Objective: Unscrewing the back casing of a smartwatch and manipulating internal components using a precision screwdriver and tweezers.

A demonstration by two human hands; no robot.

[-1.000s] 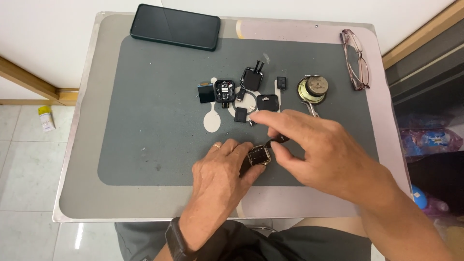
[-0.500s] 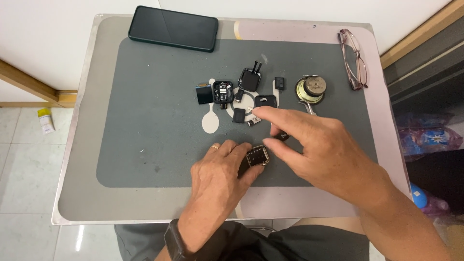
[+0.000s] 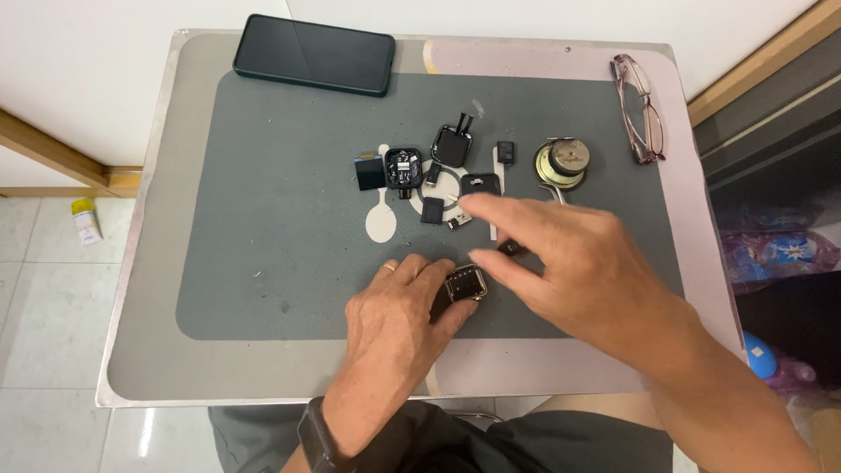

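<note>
Small square watch case (image 3: 465,283) with its silver metal rim sat on the grey rubber work mat (image 3: 263,254), near the six o'clock edge of that mat, and our left hand (image 3: 394,337) pinned it there. We judged the hold was meant to keep the case steady, its dark open face turned up towards us: our left fingers (image 3: 435,278) were curled closed around its nine o'clock side, thumb tucked beneath.

Our right hand (image 3: 574,263) hovered just at three o'clock of the case. Its fingers were spread loosely and held nothing that we could see; the forefinger pointed out towards eleven o'clock, over the loose parts, while the lower fingers touched or nearly touched the case rim. A tiny dark piece (image 3: 511,249) showed beside that hand, but we could not tell whether it was gripped.

At twelve o'clock of the case lay the taken-apart pieces, kept close together within easy reach: a small black square module with circuitry (image 3: 403,167), a dark flat screen panel (image 3: 369,172) and a black square back cover (image 3: 452,144). A round brass-coloured tape reel (image 3: 563,161) stood at one o'clock. Farther off, a dark smartphone (image 3: 314,54) rested at eleven o'clock on the pale tabletop (image 3: 140,350), and pink-framed spectacles (image 3: 638,107) lay at two o'clock.
</note>
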